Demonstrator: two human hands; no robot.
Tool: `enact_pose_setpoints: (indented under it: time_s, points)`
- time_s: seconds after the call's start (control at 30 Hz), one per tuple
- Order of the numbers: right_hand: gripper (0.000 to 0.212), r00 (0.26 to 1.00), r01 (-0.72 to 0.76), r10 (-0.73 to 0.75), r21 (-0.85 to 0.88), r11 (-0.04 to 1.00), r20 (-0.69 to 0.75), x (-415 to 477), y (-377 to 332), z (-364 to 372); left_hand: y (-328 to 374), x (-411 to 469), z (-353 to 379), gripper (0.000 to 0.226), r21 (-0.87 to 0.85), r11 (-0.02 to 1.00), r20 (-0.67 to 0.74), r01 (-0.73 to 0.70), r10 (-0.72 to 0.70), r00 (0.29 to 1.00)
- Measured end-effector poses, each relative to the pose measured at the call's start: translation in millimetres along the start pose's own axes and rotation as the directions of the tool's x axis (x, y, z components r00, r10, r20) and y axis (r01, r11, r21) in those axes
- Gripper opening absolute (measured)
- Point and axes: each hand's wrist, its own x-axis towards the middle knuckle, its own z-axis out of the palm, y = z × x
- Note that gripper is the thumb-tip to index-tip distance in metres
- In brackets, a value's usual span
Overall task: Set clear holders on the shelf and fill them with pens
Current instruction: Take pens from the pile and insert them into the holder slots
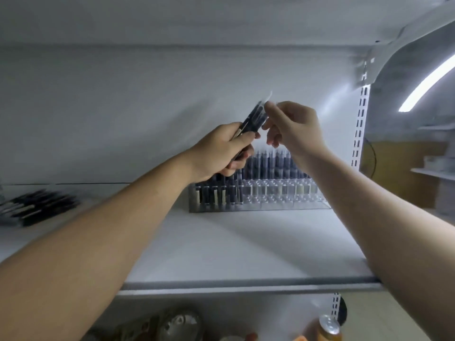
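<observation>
I see a glossy clear plastic tiered holder [283, 194], shiny dark slim pens [256, 116], and a smooth matt white shelf board [234, 242].

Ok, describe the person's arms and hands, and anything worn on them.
The left forearm and right forearm are bare to the frame edge, no sleeve showing. The left hand and right hand are ungloved; no watch, ring or bracelet visible.
</observation>
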Motion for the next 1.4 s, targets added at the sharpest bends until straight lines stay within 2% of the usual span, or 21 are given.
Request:
enact_pose_setpoints:
  time_s: [0.13,0.2,0.37,0.47,0.6,0.63,0.7,0.77,0.83,1.03,1.4]
  points:
    - [0.033,0.993,-0.053,0.044,0.078,0.996,0.105,-10,-1,6,-9,-10,1,0.018,-0.018,0.999,-0.019,-0.033,0.033,0.999]
    - [0.031,0.989,-0.07,0.063,0.052,0.996,0.134,-16,0,5,-12,-14,0,0.019,-0.018,0.999,-0.015,-0.029,0.029,0.999]
    - [0.026,0.985,-0.14,0.139,-0.004,0.99,0.1,-22,1,4,-17,-16,-1,0.019,-0.006,1.0,-0.044,-0.023,0.023,0.999]
    - [0.022,0.98,-0.193,0.185,0.12,0.974,0.079,-24,-1,8,-17,-17,-2,0.018,0.04,0.998,-0.054,-0.038,0.04,0.998]
    - [0.019,0.966,-0.222,0.251,0.313,0.923,-0.055,-20,-4,5,-18,-16,-9,0.022,0.105,0.994,-0.105,-0.034,0.045,0.993]
    - [0.019,0.965,-0.206,0.244,0.296,0.933,-0.098,-19,-3,2,-18,-16,-11,0.023,0.108,0.993,-0.125,-0.04,0.054,0.991]
    - [0.017,0.974,-0.141,0.149,0.055,0.988,-0.172,-17,2,-3,-17,-15,-13,0.024,0.11,0.991,-0.162,-0.072,0.089,0.983]
    - [0.012,0.99,-0.058,0.026,-0.234,0.971,-0.141,-17,7,-5,-16,-15,-14,0.025,0.108,0.989,-0.184,-0.104,0.122,0.975]
    - [0.012,0.997,-0.022,-0.006,-0.355,0.935,-0.075,-18,11,-2,-16,-15,-14,0.025,0.101,0.987,-0.193,-0.123,0.14,0.971]
    - [0.019,0.999,-0.024,0.031,-0.454,0.891,0.008,-23,15,8,-17,-14,-13,0.026,0.085,0.987,-0.196,-0.134,0.148,0.969]
    - [0.017,0.979,0.038,0.086,-0.582,0.812,0.184,-23,24,20,-18,-13,-12,0.025,0.073,0.987,-0.209,-0.14,0.152,0.966]
